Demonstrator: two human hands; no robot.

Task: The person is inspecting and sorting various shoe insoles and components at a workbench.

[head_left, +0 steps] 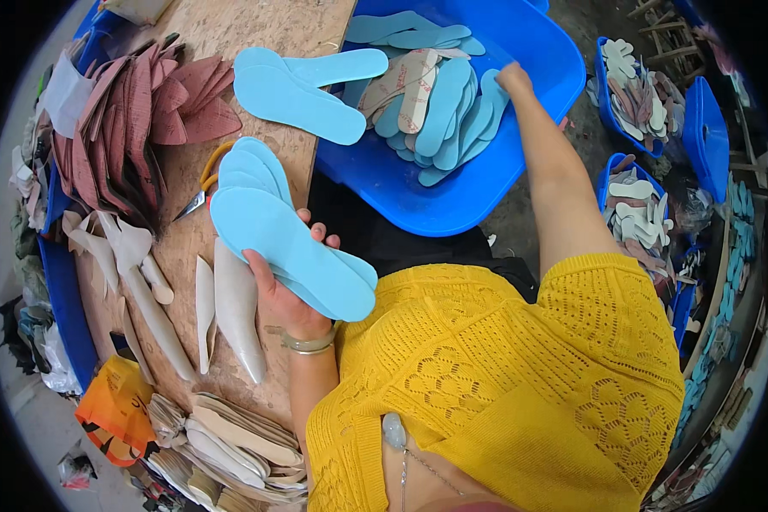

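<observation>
Left hand [283,294] grips a stack of light blue insoles [282,230], fingers wrapped round the near edge, held just above the desk [256,34]. Right hand [514,78] reaches far into the big blue tub [520,38], fingers resting on the heap of blue insoles [448,111] there; whether it grasps one, I cannot tell. Two more blue insoles [303,85] lie on the desk's far edge, maroon insoles [136,119] fanned at left, white shanks [230,311] beside the wrist.
</observation>
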